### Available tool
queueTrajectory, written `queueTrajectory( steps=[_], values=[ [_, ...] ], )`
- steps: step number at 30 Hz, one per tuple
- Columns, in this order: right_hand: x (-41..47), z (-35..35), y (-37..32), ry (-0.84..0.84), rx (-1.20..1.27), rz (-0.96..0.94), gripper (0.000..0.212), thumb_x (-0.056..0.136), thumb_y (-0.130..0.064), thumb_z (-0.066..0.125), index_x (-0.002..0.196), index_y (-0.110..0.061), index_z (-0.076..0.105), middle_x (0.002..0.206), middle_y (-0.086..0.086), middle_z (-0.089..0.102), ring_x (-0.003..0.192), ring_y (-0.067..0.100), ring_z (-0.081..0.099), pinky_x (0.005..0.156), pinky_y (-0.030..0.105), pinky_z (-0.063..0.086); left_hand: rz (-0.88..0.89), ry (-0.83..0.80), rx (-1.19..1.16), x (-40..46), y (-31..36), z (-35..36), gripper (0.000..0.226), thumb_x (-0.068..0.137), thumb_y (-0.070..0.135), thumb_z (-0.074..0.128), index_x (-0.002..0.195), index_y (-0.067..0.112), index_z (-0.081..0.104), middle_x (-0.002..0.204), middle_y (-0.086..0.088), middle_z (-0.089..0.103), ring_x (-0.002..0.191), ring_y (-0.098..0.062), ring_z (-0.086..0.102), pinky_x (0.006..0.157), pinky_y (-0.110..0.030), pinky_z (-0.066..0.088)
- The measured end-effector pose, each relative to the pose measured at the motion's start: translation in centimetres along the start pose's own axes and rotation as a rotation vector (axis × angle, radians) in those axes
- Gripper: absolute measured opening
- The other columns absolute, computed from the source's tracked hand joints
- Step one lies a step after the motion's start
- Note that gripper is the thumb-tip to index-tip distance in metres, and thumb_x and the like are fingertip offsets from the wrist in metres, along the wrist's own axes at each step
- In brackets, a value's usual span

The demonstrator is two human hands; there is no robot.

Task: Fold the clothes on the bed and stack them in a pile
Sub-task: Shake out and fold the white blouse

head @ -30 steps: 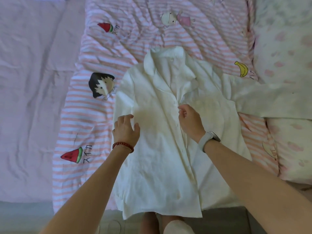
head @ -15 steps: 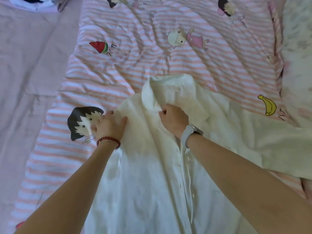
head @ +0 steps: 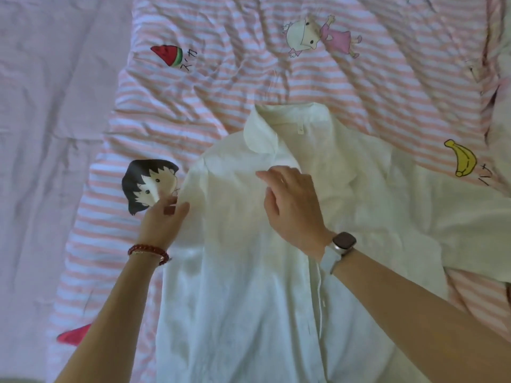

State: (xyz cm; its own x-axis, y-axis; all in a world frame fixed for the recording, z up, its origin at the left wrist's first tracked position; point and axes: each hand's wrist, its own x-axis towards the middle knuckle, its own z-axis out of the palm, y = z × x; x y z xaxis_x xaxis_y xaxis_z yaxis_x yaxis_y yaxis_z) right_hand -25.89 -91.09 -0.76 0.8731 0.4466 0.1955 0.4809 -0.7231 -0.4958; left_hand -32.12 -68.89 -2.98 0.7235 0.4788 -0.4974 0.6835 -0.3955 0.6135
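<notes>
A white collared shirt point(head: 249, 299) lies front up on the striped quilt, collar point(head: 265, 134) away from me and its right sleeve point(head: 456, 217) spread out to the right. My left hand point(head: 163, 219), with a red bead bracelet on the wrist, touches the shirt's left shoulder edge with fairly straight fingers. My right hand point(head: 293, 205), a watch on its wrist, rests flat on the chest just below the collar, fingers spread. The shirt's left sleeve is not visible.
The pink-and-white striped quilt point(head: 359, 78) with cartoon prints covers most of the bed. A plain pale lilac sheet point(head: 49, 161) lies to the left. A floral pillow edge point(head: 502, 120) shows at the far right.
Both hands moved up from the shirt's middle to its shoulder and collar area. My right hand has uncurled and now lies flat. The camera has leaned in closer.
</notes>
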Motion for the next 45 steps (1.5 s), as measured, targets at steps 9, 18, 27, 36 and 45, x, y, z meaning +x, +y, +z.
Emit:
queueTrajectory(
  steps=[9,18,27,36,45],
  values=[
    [-13.5,4.0,-11.1,-0.390,0.003,-0.068,0.044,0.076,-0.013,0.062,0.120,-0.015,0.060,0.118,0.009,0.059,0.109,0.029,0.057,0.087,0.043,0.048,-0.196,-0.405,0.061,-11.9,-11.6,-2.8,0.016,0.091,0.017,0.057,0.102,0.010,0.066,0.092,-0.004,0.069,0.087,-0.021,0.064,0.079,-0.031,0.051],
    [-15.9,5.1,-12.0,-0.531,-0.168,0.153,0.049,0.087,-0.015,0.048,0.135,-0.008,0.046,0.143,0.025,0.036,0.132,0.044,0.034,0.103,0.059,0.028,-0.003,-0.112,-0.094,-10.5,-13.5,-8.7,0.020,0.087,0.014,0.063,0.075,0.006,0.049,0.064,-0.001,0.047,0.061,-0.020,0.042,0.056,-0.027,0.036],
    [-12.2,7.2,-19.0,-0.279,0.072,0.397,0.025,0.088,-0.008,0.051,0.109,-0.006,0.063,0.107,0.012,0.062,0.097,0.031,0.059,0.082,0.037,0.047,0.011,-0.068,-0.131,-9.7,-15.4,-14.4,0.030,0.091,0.028,0.054,0.120,0.021,0.053,0.107,0.005,0.059,0.091,-0.013,0.057,0.074,-0.021,0.042],
    [-5.1,10.8,-25.9,-0.429,1.014,1.167,0.025,0.091,-0.027,0.055,0.103,-0.006,0.059,0.093,0.007,0.066,0.081,0.021,0.064,0.072,0.034,0.053,0.171,-0.235,-0.192,-10.3,-14.0,-17.6,0.023,0.078,0.016,0.072,0.070,0.022,0.052,0.074,0.005,0.059,0.078,-0.015,0.057,0.074,-0.021,0.044],
    [-5.2,9.6,-25.1,-0.203,1.004,1.368,0.014,0.088,-0.003,0.045,0.080,-0.008,0.055,0.075,0.010,0.054,0.066,0.020,0.049,0.064,0.027,0.041,0.457,-0.410,0.012,-12.9,-13.7,-17.6,0.036,0.088,0.006,0.058,0.113,0.031,0.059,0.084,0.015,0.051,0.071,-0.008,0.056,0.071,-0.021,0.048]
  ],
)
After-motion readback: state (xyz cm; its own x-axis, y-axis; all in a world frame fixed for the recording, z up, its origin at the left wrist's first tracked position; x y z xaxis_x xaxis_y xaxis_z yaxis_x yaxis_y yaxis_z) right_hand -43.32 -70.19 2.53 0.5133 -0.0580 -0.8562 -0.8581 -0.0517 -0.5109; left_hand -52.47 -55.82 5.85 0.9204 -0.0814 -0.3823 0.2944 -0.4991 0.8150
